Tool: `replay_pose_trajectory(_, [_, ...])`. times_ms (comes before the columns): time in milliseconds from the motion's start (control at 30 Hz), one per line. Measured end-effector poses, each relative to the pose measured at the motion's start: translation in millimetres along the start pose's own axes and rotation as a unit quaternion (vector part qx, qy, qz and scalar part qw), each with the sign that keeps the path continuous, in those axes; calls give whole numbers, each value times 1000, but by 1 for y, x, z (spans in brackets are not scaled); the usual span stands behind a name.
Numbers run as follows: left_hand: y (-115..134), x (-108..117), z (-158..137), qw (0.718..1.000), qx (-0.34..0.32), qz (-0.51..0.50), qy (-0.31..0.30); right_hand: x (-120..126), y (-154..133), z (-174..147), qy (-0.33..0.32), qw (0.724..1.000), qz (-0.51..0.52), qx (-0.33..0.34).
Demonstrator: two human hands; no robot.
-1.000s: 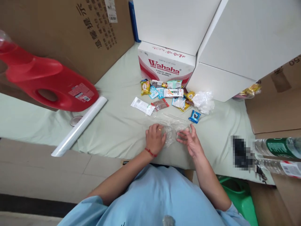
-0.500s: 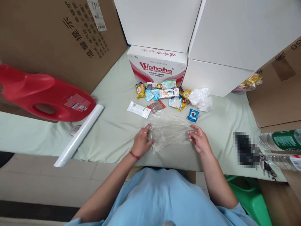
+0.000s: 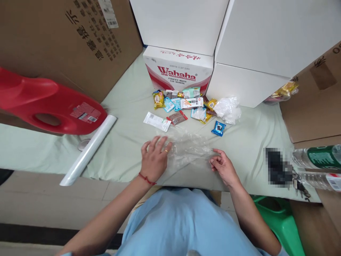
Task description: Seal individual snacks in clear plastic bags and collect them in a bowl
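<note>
A clear plastic bag [image 3: 186, 151] lies crumpled on the green cloth between my hands. My left hand [image 3: 154, 156], palm down with the fingers apart, is at the bag's left edge; whether it touches the film is hard to see. The fingers and thumb of my right hand [image 3: 221, 165] are pinched on the bag's right edge. Just beyond the bag are a white snack packet [image 3: 156, 121], a red and brown packet [image 3: 177, 117] and a small blue packet [image 3: 218, 128]. Several more snacks, among them a white packet with sticks pictured [image 3: 192, 103], are heaped behind.
A Wahaha carton [image 3: 178, 71] and white boxes [image 3: 247, 85] stand at the back. Crumpled white plastic [image 3: 227, 109] lies beside the snacks. To the left are a red jug [image 3: 64, 96] and a white roll [image 3: 89, 149]; to the right, bottles [image 3: 319, 158] and keys [image 3: 302, 188].
My left hand has turned palm down and shifted left, its fingers spreading off the bag's edge. My right hand has moved slightly left and down with the bag's right edge.
</note>
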State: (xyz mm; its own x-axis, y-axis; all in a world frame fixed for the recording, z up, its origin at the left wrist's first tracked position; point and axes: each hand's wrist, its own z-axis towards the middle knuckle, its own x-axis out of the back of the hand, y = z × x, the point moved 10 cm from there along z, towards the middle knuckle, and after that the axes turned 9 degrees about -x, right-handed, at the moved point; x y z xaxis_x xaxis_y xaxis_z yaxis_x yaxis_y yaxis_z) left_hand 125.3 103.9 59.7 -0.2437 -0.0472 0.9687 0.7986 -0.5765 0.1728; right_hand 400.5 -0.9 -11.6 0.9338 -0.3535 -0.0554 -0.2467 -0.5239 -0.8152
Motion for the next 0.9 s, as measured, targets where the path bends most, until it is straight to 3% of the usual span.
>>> replay_pose_trajectory(67, [9, -21, 2, 998, -39, -11, -46, 6, -1, -1, 16, 1000, -19, 18])
replay_pose_trajectory(200, [-11, -59, -5, 994, -11, -58, -90, 31, 6, -3, 51, 991, -120, 40])
replay_pose_trajectory(367, [-30, -70, -17, 987, -6, -137, -81, 59, 8, -13, 13, 955, -294, 42])
replay_pose_trajectory(467, [-31, -69, -21, 975, -38, -200, -90, 76, -26, -16, 50, 938, -339, 59])
replay_pose_trajectory(533, [-33, -66, -22, 970, -38, -225, -86, 74, -65, -16, 107, 922, -353, 115])
replay_pose_trajectory(600, [-33, -64, -21, 971, -23, -225, -76, 43, -102, -16, 118, 891, -388, 206])
replay_pose_trajectory(700, [-26, -61, -20, 979, -31, -190, -67, -39, -120, -9, 16, 837, -447, 314])
replay_pose_trajectory(800, [-17, -61, -21, 983, -55, -157, -73, -109, -89, -3, -146, 796, -507, 297])
replay_pose_trajectory(900, [-17, -61, -24, 984, -64, -147, -81, -129, -49, -17, -230, 765, -548, 248])
